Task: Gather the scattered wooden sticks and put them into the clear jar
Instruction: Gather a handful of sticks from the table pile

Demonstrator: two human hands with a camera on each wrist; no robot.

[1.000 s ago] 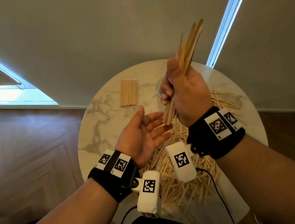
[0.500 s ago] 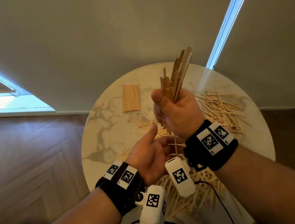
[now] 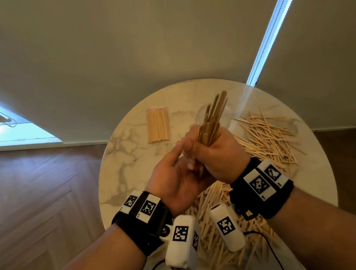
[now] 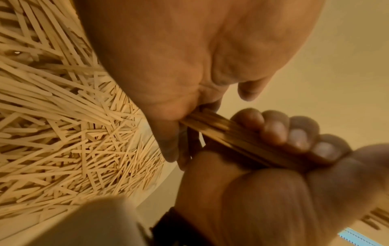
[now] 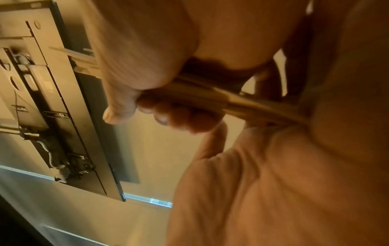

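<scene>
My right hand [image 3: 213, 150] grips a bundle of flat wooden sticks [image 3: 213, 115] and holds it nearly upright above the table. My left hand [image 3: 177, 175] lies palm-up below it, fingers fairly straight, touching the bundle's lower ends. The left wrist view shows the bundle [image 4: 221, 131] butting into the left hand [image 4: 179, 74] while the right hand [image 4: 294, 141] curls round it. The clear jar [image 3: 226, 119] stands just behind the bundle, mostly hidden. Loose sticks [image 3: 266, 140] lie scattered at the right, and more sticks [image 3: 216, 230] are heaped under my wrists.
A neat packet of sticks [image 3: 157, 125] lies at the back left of the round marble table [image 3: 127, 162]. The table stands against a wall, with wooden floor [image 3: 35, 195] on the left. A cable [image 3: 272, 250] trails over the near edge.
My right hand has come down and toward me with the bundle. The left hand has risen until it meets the bundle's lower ends.
</scene>
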